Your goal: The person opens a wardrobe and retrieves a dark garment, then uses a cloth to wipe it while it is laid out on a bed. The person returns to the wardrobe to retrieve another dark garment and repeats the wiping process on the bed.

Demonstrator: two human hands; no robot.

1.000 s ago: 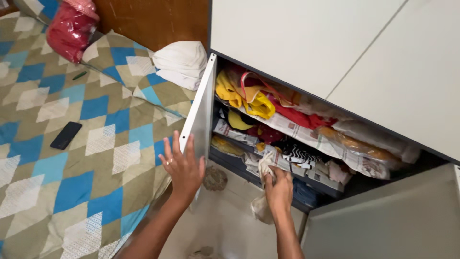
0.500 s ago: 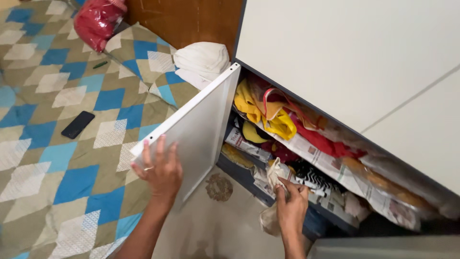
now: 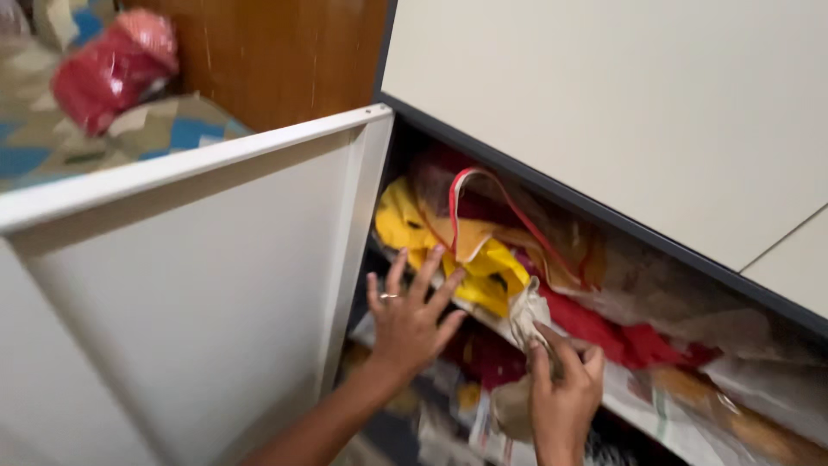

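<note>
Head view: looked down into an open cupboard whose white door (image 3: 198, 285) filled the left half of the frame.
Left hand (image 3: 405, 324): sat at centre frame with fingers (image 3: 429, 267) spread wide, holding nothing, its fingertips just at the lower edge of the yellow cloth (image 3: 448, 250).
Right hand (image 3: 565, 393): sat low and right of centre, fingers closed around a crumpled pale cloth (image 3: 528, 319).
Pale cloth: rose from the top of the right hand's grip towards the shelf edge, with a second bunch hanging below the hand near the bottom of the frame.
Yellow cloth: lay on the upper shelf, above and between the two hands, under a bag with a red-and-white strap (image 3: 483, 194).
Red fabric (image 3: 604, 332): lay right of the pale cloth, just beside the right hand, on newspaper lining (image 3: 664, 414).
Upper left of the frame: a red bundle (image 3: 112, 65) on a patterned bedcover (image 3: 164, 129), blurred.
</note>
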